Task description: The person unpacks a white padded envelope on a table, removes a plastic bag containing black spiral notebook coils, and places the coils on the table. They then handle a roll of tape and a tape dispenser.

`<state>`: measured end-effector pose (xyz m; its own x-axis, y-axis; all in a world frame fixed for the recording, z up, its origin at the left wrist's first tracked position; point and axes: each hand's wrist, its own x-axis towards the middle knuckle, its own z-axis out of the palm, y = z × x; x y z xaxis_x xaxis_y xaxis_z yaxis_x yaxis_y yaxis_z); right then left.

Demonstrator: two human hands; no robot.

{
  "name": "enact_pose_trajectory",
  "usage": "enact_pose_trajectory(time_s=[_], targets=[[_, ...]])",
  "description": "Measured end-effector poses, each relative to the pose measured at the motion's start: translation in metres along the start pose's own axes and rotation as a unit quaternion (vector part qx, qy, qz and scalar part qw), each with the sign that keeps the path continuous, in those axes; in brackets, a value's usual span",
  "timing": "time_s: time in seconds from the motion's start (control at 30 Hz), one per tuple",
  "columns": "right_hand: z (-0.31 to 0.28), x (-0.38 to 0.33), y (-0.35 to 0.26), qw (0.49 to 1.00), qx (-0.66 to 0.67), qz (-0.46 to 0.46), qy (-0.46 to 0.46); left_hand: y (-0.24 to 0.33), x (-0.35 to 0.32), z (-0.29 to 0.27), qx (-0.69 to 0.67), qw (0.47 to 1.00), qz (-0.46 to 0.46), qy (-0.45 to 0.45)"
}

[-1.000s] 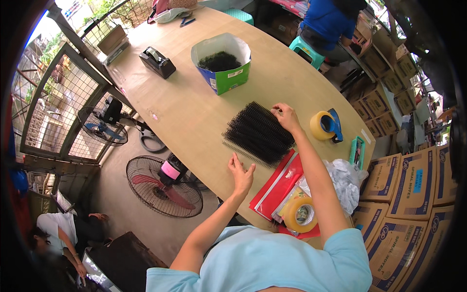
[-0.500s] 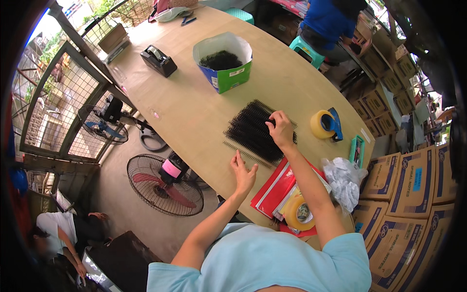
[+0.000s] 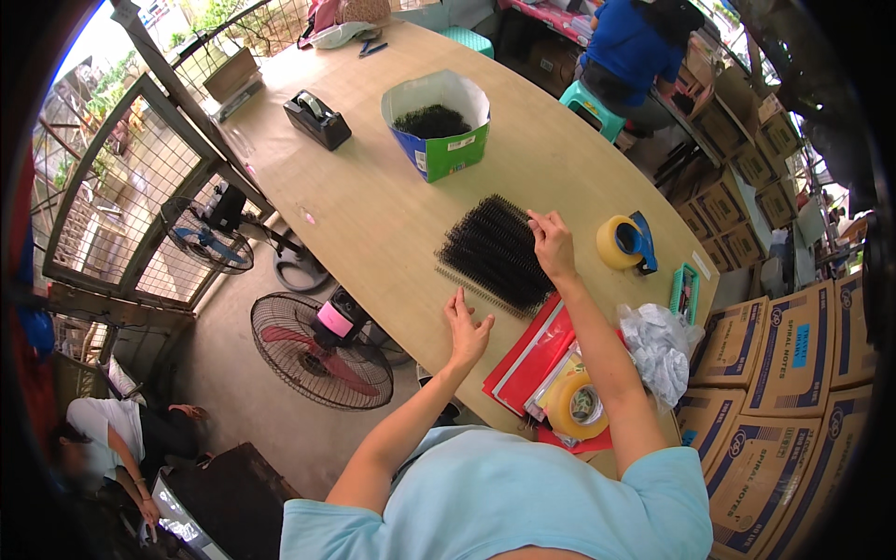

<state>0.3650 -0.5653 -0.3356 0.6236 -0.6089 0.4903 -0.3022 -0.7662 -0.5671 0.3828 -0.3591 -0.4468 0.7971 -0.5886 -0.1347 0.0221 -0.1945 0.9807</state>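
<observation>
A flat pile of black spiral binding coils (image 3: 490, 252) lies slantwise on the wooden table. My right hand (image 3: 553, 247) is at the pile's right edge, thumb and fingers pinched together; whatever is between the fingertips is too small to make out. Beside the lower left edge of the pile is my left hand (image 3: 466, 331), fingers apart, holding nothing. Beyond the pile, a cut-down green and blue carton (image 3: 455, 157) stands with more black coils inside it.
A tape dispenser (image 3: 318, 119) stands at the far left. Right of the pile are a tape roll (image 3: 613, 245) with a blue cutter and a green basket (image 3: 686, 297). Red packets (image 3: 523, 362) and a crumpled plastic bag (image 3: 661, 347) lie close. Cartons (image 3: 786, 359) are stacked at right; two people are nearby.
My right hand has moved from over the coils to the pile's right edge. Coil ends that stuck out there now sit more evenly. My left hand has hardly moved.
</observation>
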Motion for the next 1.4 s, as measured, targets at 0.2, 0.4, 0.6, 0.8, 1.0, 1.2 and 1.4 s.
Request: enact_pose_trajectory(time_s=[0.2, 0.4, 0.6, 0.8, 1.0, 1.2, 1.4], targets=[[-0.007, -0.001, -0.008, 0.998, 0.066, 0.012, -0.008, -0.004, 0.001, -0.004, 0.020, 1.000, 0.019, -0.004], [-0.011, -0.005, -0.016, 0.996, 0.088, 0.012, 0.007, -0.002, 0.000, -0.005, 0.025, 1.000, 0.016, -0.011], [-0.010, -0.011, -0.015, 0.996, 0.082, 0.013, 0.019, -0.005, 0.001, -0.005, 0.038, 0.999, 0.021, -0.018], [-0.012, -0.014, -0.020, 0.995, 0.093, -0.022, 0.028, -0.004, 0.000, -0.005, 0.040, 0.999, 0.022, -0.020], [-0.013, -0.017, -0.022, 0.994, 0.106, -0.016, 0.033, -0.002, -0.001, -0.005, 0.035, 0.999, 0.016, -0.021], [-0.010, -0.020, -0.022, 0.995, 0.074, -0.042, 0.055, -0.001, -0.003, -0.005, 0.025, 0.999, 0.018, -0.020], [-0.002, -0.021, -0.021, 0.995, 0.080, -0.026, 0.054, -0.001, -0.004, -0.007, 0.038, 0.999, 0.032, -0.017]])
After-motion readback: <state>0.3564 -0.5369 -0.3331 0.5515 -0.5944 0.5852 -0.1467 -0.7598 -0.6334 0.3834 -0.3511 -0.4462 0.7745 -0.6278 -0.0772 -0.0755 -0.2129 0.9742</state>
